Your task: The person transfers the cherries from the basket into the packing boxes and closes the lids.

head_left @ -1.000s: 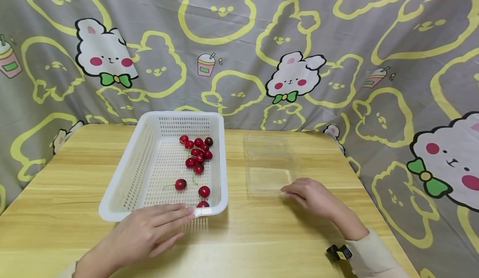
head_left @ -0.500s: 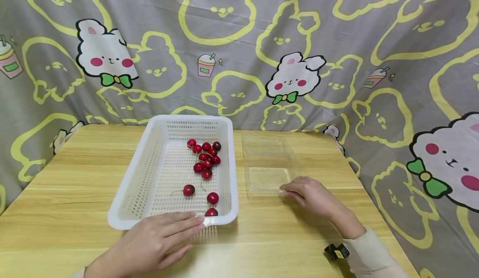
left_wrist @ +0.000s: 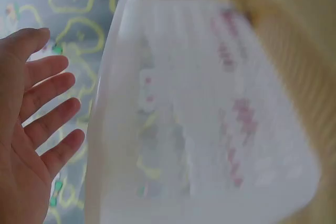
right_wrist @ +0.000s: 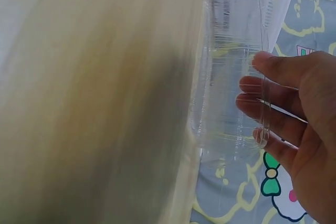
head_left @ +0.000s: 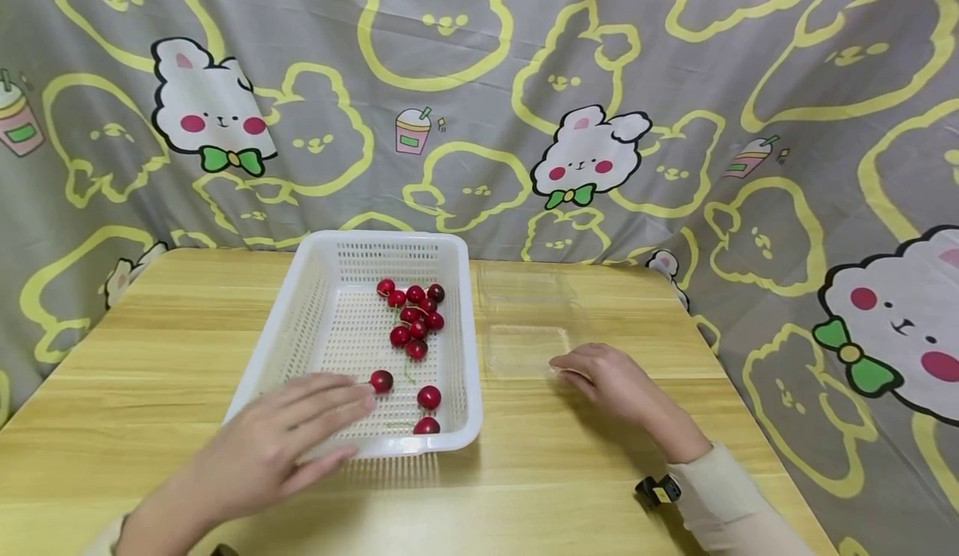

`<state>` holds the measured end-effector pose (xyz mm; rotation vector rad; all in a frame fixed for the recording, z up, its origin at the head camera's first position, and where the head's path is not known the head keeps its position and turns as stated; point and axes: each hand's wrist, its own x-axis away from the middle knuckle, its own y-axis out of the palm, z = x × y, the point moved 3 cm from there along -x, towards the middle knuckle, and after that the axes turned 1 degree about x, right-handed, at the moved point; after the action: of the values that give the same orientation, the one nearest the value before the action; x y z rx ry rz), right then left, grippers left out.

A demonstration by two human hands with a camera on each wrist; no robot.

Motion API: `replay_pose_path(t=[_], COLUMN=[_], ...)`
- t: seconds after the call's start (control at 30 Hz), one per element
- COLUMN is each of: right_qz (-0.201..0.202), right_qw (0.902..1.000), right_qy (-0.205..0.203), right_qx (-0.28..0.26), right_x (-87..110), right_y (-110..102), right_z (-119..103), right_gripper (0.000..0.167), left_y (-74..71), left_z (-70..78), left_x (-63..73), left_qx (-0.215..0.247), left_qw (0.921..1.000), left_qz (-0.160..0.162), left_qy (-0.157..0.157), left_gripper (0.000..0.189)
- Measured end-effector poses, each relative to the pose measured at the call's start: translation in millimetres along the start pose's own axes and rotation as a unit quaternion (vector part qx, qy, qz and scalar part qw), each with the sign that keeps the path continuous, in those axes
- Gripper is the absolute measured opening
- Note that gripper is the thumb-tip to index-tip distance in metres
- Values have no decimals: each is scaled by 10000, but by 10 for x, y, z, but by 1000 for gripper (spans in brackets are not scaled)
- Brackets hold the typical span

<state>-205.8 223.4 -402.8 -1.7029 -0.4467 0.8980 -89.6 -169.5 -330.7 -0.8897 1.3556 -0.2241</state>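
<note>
A white perforated plastic basket [head_left: 474, 356] stands on the table, with several red cherries [head_left: 416, 331] on its floor, most of them clustered toward the back right. My left hand [head_left: 262, 444] hovers over its front left corner; the left wrist view shows that hand [left_wrist: 31, 103] with fingers spread, apart from the basket wall. To the right of the basket lies a clear plastic box [head_left: 528, 348], hard to make out against the wood. My right hand [head_left: 610, 381] grips its near right edge, thumb on one side and fingers on the other in the right wrist view.
The wooden table [head_left: 479, 514] ends at a patterned grey curtain [head_left: 464, 48] behind and to the right. A small black device [head_left: 658, 491] sits by the right sleeve [head_left: 719, 489]. Between basket and box there is only a narrow gap.
The basket has shifted right and slightly nearer. My left hand has come off its front rim and moved left. The clear box has slid a little left with my right hand.
</note>
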Motion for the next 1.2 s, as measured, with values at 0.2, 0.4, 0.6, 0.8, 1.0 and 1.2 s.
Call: replay_pose_path(t=[0.2, 0.4, 0.6, 0.8, 1.0, 1.2], right_qz=[-5, 219, 396, 492, 488, 782], right_qw=[9994, 9993, 9991, 9985, 9948, 9810], right_qy=[231, 172, -89, -184, 60, 278], right_qx=[263, 267, 142, -165, -894, -1756], right_x=[-61, -196, -443, -748, -1072, -1403], right_y=[-122, -322, -471, -583, -639, -619], right_z=[-32, -75, -231, -403, -544, -660], right_gripper=[36, 44, 47, 46, 47, 44], left_y=[-258, -410, -414, -348, -212, -44], left_z=[-370, -737, -1021, -1254, -1458, -1560], left_x=[56, 210, 432, 676, 947, 1072], left_qx=[-206, -274, -273, 99, 957, 1670], left_qw=[9959, 9822, 9583, 9293, 9059, 8861], left_qz=[-69, -443, -672, -1063, -1074, -948], left_qy=[-879, -1805, -2763, -3536, -3983, -4218], left_gripper=[50, 42, 40, 40, 46, 52])
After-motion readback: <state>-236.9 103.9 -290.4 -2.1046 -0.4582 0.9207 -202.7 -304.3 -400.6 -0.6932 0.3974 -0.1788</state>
